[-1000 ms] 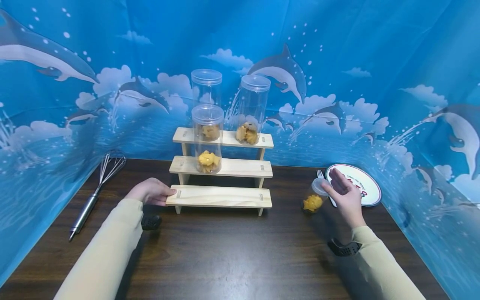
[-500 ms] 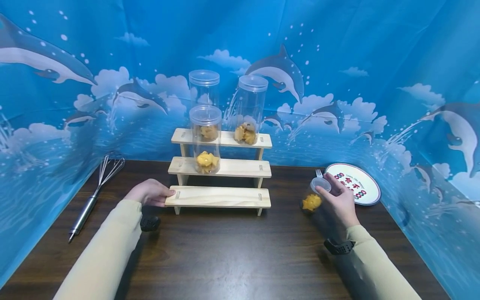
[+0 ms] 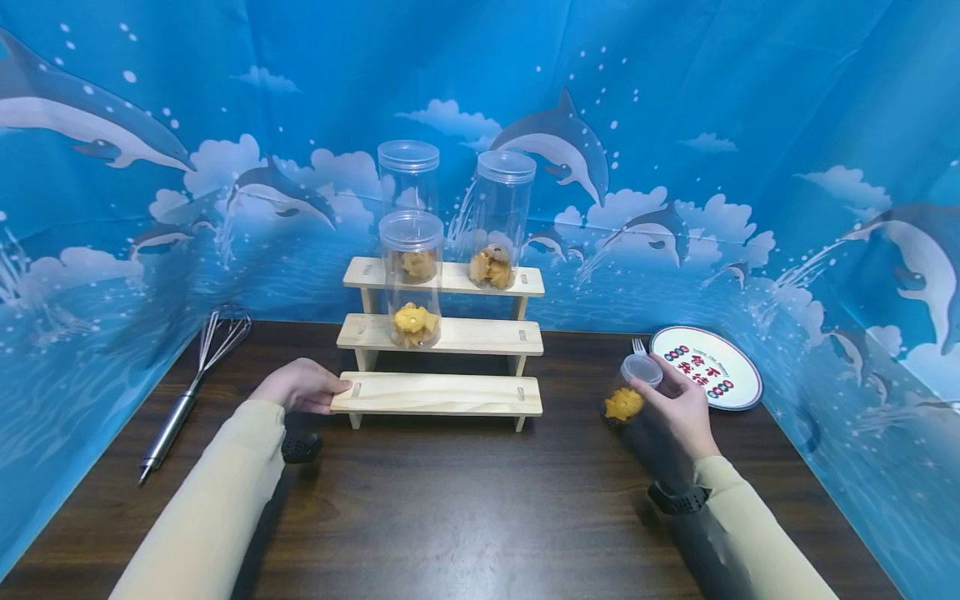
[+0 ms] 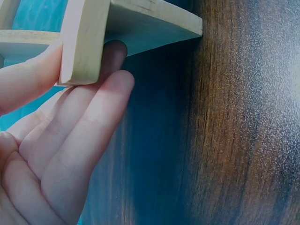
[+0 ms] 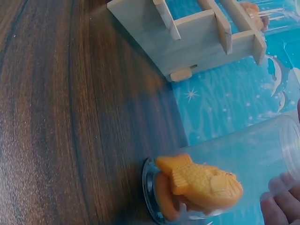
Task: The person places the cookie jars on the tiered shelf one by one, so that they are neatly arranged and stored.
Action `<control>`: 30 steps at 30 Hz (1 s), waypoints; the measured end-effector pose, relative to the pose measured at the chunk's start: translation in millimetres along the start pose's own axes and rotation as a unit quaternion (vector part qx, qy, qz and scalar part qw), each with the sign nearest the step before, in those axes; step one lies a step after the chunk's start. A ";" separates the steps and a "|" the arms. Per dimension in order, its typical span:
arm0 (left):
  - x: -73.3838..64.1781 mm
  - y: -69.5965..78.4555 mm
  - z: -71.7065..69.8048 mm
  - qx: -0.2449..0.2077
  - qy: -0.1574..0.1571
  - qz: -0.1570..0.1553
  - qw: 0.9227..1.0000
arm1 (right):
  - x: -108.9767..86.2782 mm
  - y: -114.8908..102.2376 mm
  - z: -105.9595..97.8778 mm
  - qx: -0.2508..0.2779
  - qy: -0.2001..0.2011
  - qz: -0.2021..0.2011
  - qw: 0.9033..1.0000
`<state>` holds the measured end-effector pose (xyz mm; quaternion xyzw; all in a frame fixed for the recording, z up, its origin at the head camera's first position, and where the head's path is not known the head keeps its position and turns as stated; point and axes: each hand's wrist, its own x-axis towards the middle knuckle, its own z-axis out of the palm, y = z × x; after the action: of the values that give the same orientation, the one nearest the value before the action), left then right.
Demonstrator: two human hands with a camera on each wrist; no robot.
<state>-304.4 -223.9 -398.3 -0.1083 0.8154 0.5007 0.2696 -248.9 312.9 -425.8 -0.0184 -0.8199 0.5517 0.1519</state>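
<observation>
A three-step wooden display stand is on the table. My left hand grips the left end of its lowest step, thumb above and fingers below, as the left wrist view shows. On the right stands a clear lidded jar with yellow fish-shaped pastries in its bottom. My right hand holds this jar near its lid, thumb on the near side; the fingertips show through the plastic in the right wrist view. The jar's base rests on the table.
Two jars, a left one and a right one, stand on the top step. Another jar is on the middle step. A whisk lies at left. Behind the right hand are a plate and a fork.
My right hand has come down and left, from spread fingers beside the jar to a hold near its lid. The left hand stays on the stand.
</observation>
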 end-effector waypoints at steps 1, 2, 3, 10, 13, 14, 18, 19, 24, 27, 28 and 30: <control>0.1 0.0 0.2 0.000 0.000 0.000 1.000 | -0.4 0.0 0.0 0.000 0.002 0.003 1.000; 0.3 0.0 0.3 -0.001 -0.001 0.000 1.000 | -0.8 0.3 -0.1 0.001 0.004 0.006 1.000; 0.6 -0.1 0.5 -0.002 -0.002 0.001 1.000 | -1.0 0.5 -0.2 0.000 0.006 0.010 1.000; 2.0 -0.8 0.2 0.006 -0.003 0.002 1.000 | -0.9 -2.6 0.8 -0.003 0.014 0.028 1.000; 1.9 -0.5 -0.5 0.007 -0.003 0.002 1.000 | 0.0 -8.3 1.4 0.003 0.020 0.018 1.000; 1.9 -0.3 -0.7 0.007 -0.004 0.002 1.000 | 0.2 -10.5 1.4 0.004 0.023 0.014 1.000; 1.0 0.0 -2.6 0.005 -0.010 0.000 1.000 | 1.8 -20.3 2.5 0.004 0.032 -0.002 0.999; 0.6 0.2 -2.8 0.005 -0.009 -0.001 1.000 | 2.2 -23.1 2.8 0.003 0.033 -0.004 0.999; -0.3 0.9 -2.2 0.011 -0.002 -0.003 1.000 | 4.9 -40.4 4.7 -0.001 0.032 -0.029 0.999; -0.1 1.2 -1.0 0.010 0.000 -0.004 1.000 | 5.1 -53.8 6.1 -0.004 0.036 -0.051 0.998; -0.5 1.3 -0.8 0.010 -0.001 -0.004 1.000 | 5.0 -58.7 6.7 0.000 0.036 -0.056 0.998; -0.8 1.1 -0.2 0.007 -0.001 -0.003 1.000 | 4.7 -68.5 8.4 0.004 0.039 -0.063 0.997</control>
<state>-304.3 -223.6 -396.9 -0.1082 0.8185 0.4943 0.2721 -246.2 279.4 -365.2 0.0126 -0.8107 0.5429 0.2186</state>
